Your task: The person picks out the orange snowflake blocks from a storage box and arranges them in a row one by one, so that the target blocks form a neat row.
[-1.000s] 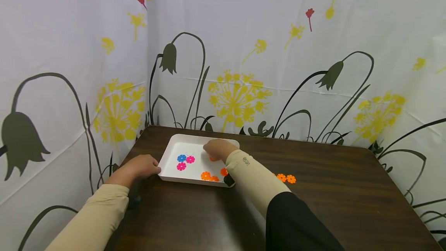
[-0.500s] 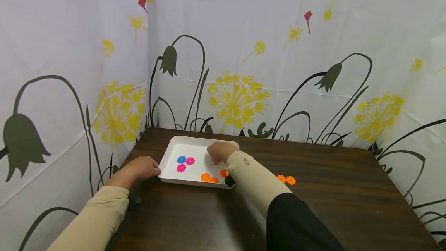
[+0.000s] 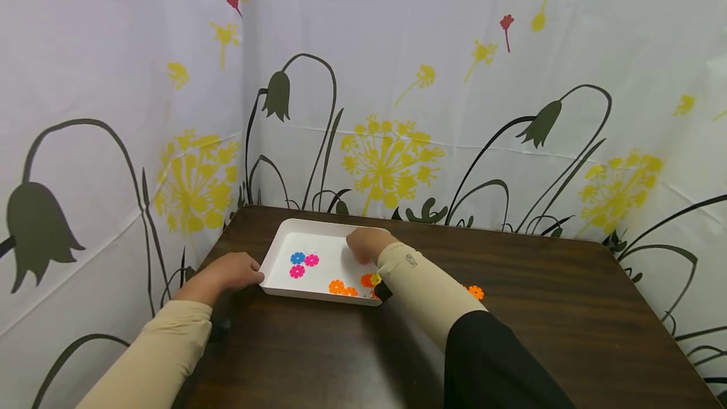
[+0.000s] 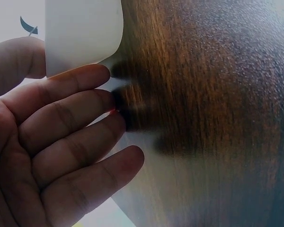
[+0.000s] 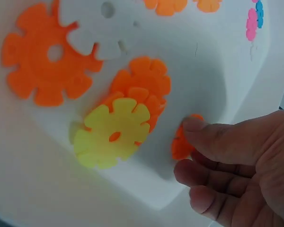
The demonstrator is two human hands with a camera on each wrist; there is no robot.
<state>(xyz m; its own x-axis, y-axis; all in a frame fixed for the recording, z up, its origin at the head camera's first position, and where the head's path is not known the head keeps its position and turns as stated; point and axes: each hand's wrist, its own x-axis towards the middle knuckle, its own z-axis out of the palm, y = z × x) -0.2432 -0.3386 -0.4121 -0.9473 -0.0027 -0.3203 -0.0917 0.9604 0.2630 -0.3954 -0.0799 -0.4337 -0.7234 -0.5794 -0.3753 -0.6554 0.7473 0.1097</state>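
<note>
My left hand [image 3: 235,271] pinches the near-left corner of a white tray [image 3: 318,296]; in the left wrist view the thumb lies on one side of the tray wall [image 4: 85,33], the other fingers below it. Inside the tray's right part, my right hand [image 3: 369,245] pinches an orange flower-shaped disc [image 5: 182,142] between thumb and fingers. Beside that hand, the right wrist view shows a yellow disc [image 5: 114,132] lying over orange discs [image 5: 144,78]. Another orange disc [image 5: 49,78] lies partly under a whitish disc [image 5: 102,30].
A blue disc [image 3: 298,258] and two pink discs [image 3: 297,271] lie at the tray's left. Orange discs [image 3: 337,286] lie near its front wall. On the brown table [image 3: 539,320], another orange disc [image 3: 476,293] lies right of the tray, partly behind the sleeve. A patterned curtain [image 3: 431,93] hangs behind.
My right hand has moved to the right within the tray, and the yellow disc has come into sight beside the sleeve. The left hand stays on the tray corner.
</note>
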